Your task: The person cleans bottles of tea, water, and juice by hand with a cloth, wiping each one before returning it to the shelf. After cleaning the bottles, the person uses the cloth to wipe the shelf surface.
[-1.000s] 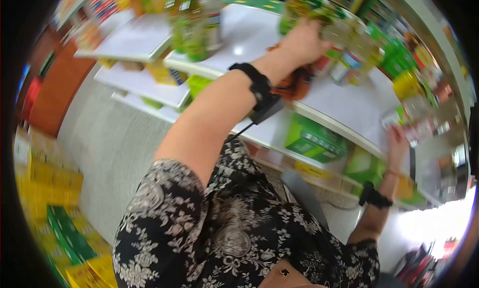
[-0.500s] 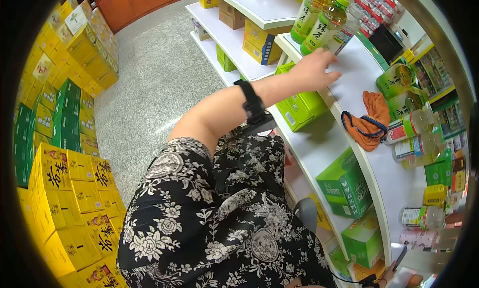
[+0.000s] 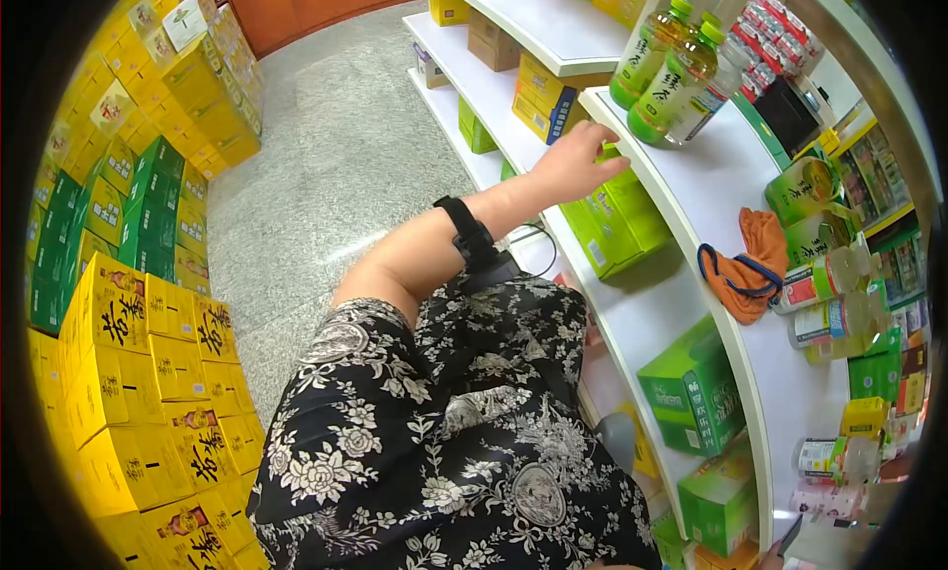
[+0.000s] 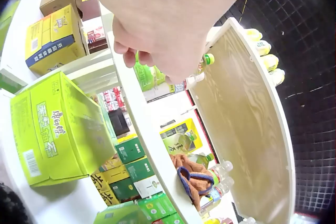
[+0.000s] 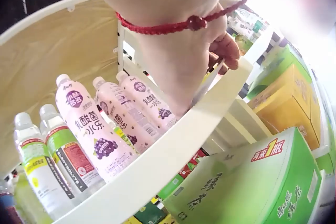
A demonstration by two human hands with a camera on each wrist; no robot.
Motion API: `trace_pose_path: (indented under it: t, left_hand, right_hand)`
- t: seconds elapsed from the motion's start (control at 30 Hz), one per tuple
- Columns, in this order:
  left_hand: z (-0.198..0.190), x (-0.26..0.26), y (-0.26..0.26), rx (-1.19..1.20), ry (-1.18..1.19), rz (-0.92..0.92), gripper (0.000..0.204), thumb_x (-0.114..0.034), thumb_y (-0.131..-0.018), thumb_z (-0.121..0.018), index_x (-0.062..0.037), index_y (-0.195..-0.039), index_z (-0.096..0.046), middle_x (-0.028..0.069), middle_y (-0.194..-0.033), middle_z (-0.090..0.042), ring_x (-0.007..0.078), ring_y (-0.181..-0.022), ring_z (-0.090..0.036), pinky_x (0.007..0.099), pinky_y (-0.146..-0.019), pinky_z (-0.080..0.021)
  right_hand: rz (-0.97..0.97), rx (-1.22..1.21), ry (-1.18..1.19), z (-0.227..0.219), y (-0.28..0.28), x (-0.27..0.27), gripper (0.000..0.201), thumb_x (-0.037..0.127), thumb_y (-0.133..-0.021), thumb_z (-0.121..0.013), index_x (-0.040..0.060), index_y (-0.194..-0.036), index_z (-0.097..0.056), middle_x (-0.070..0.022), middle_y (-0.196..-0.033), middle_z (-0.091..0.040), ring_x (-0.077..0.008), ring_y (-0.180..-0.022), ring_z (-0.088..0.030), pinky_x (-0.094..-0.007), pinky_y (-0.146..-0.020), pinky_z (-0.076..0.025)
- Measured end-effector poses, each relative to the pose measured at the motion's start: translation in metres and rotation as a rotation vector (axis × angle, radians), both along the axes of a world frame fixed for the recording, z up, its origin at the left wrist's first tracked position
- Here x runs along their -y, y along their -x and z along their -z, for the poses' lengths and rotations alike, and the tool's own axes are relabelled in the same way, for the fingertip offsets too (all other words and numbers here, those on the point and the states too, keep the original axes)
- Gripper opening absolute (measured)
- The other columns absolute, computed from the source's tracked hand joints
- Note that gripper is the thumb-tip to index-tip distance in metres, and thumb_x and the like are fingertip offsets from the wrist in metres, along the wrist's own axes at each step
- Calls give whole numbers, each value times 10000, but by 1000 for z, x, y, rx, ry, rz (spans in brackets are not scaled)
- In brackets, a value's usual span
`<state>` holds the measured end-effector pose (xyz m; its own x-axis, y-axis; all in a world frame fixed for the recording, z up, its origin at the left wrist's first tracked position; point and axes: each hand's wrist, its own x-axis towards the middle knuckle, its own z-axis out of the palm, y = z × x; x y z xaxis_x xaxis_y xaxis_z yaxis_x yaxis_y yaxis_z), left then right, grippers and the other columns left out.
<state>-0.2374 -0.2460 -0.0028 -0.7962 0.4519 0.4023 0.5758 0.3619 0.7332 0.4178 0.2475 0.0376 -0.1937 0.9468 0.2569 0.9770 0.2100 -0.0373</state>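
My left hand [image 3: 585, 163], its fingers loosely bent, hangs with nothing in it at the front edge of the white shelf [image 3: 681, 209]. Just beyond it, green tea bottles [image 3: 673, 86] stand upright beside a clear bottle [image 3: 709, 104]. The left wrist view shows the same hand [image 4: 163, 29] overlapping those bottles. Mostly cut off at the lower right of the head view is my right hand [image 3: 772, 560]. In the right wrist view its fingers curl round a thin flat slab [image 5: 209, 81] at the shelf's end, close to pink grape-drink bottles [image 5: 97, 129]; I cannot tell what the slab is.
An orange cloth [image 3: 749, 264] with a blue cord lies at the shelf's front edge, near several more bottles [image 3: 825, 274]. Green cartons [image 3: 691, 387] fill the lower shelf. Stacked yellow cartons [image 3: 128, 392] line the left side, past the grey floor [image 3: 306, 145].
My left hand has come back from the bottles beyond the cloth to the shelf's front edge. My right hand has dropped towards the bottom of the head view, which has swung round.
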Motion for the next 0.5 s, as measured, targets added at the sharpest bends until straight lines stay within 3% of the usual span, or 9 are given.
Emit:
trace_pose_path:
  t: [0.13, 0.2, 0.27, 0.5]
  left_hand:
    - [4, 4, -4, 26, -41, 41, 465, -374, -822, -629, -14, -1108, -561, 173, -1087, -538, 294, -953, -590, 382, -847, -479]
    - [7, 7, -2, 31, -63, 69, 456, -369, -833, -637, -39, -1139, -559, 150, -973, -535, 273, -896, -554, 350, -816, -457]
    - [9, 11, 1, 37, -64, 70, 455, -366, -833, -638, -41, -1140, -559, 147, -974, -536, 272, -894, -556, 351, -816, -459]
    - [29, 30, 27, 45, -114, 98, 432, -333, -824, -646, -47, -1137, -563, 131, -983, -544, 258, -867, -565, 347, -797, -466]
  right_hand:
    - [-57, 0, 37, -16, 11, 26, 610, 435, -862, -570, -14, -1270, -510, -169, -981, -571, -278, -845, -533, -360, -769, -429]
    - [-78, -2, 48, -28, 15, 41, 613, 446, -864, -565, -14, -1266, -515, -164, -955, -577, -267, -821, -535, -355, -750, -432]
    - [-93, -6, 60, -39, 18, 60, 616, 457, -867, -559, -15, -1261, -520, -158, -930, -583, -255, -797, -537, -350, -731, -435]
    - [-107, -46, 114, -56, 28, 148, 632, 495, -875, -541, -16, -1246, -538, -139, -842, -602, -215, -713, -544, -332, -664, -444]
